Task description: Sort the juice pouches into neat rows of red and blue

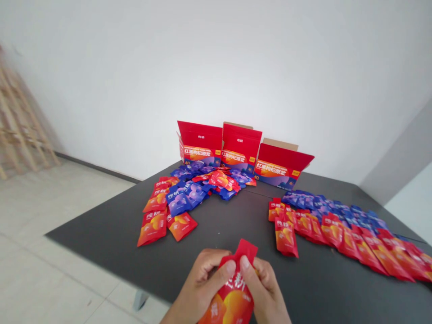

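Close to me, at the bottom middle of the head view, a red and orange pouch [233,299] is held upright between both hands. My left hand [205,281] pinches its upper left side, thumb on the front. On the upper right side, my right hand [261,283] grips it the same way, the two thumbs almost meeting below the top flap. The fingers behind the pouch are mostly hidden, and so is whether a second pouch lies behind it. Past my hands, a loose red pouch [286,236] lies on the dark table [216,227], nearest my right hand.
Three open red boxes, left [201,146], middle [238,153] and right [277,167], stand at the back. Before them is a mixed pile of blue and red pouches [199,191]. Overlapping rows of red pouches [364,249] and blue pouches [332,209] lie at right. A wooden rack [20,121] leans far left.
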The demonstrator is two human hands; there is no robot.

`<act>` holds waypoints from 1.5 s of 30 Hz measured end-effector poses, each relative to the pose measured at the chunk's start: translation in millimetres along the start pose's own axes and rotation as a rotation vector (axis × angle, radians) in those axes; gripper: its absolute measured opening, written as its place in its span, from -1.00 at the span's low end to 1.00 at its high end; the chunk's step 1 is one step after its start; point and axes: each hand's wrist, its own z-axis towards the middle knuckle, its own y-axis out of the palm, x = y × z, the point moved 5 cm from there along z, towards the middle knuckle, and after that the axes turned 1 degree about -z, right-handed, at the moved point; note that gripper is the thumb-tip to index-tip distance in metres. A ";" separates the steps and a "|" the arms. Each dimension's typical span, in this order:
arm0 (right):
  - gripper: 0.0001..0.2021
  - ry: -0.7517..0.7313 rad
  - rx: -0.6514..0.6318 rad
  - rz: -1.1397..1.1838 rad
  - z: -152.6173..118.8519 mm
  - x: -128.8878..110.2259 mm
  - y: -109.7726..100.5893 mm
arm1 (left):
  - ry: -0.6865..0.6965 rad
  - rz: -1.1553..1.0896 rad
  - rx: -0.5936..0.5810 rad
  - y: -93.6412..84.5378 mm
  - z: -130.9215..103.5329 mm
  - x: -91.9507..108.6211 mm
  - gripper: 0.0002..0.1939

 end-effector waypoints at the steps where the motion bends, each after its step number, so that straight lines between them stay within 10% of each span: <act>1: -0.61 0.040 -0.049 0.047 -0.1 2.2 0.8 | 0.014 -0.005 -0.008 0.7 -1.2 2.0 -0.46; 13: -0.58 0.145 0.153 0.086 -2.0 7.5 -13.6 | 0.089 0.069 -0.192 8.5 -1.8 15.6 -0.45; 26: -0.61 -0.046 0.114 -0.005 0.7 -0.9 -9.6 | -0.056 0.007 0.228 0.8 -18.0 -6.0 -0.71; 32: -0.63 -0.151 0.264 -0.046 -1.4 14.1 -27.1 | -0.090 0.049 0.250 5.8 -30.6 -29.6 -0.69; 37: -0.62 -0.206 0.148 -0.258 -4.8 8.5 -21.9 | -0.194 -0.008 0.337 10.3 -30.3 -41.1 -0.59; 45: -0.63 -0.333 0.235 -0.440 -16.1 11.3 -16.4 | -0.187 -0.072 0.309 11.0 -22.7 -20.6 -0.68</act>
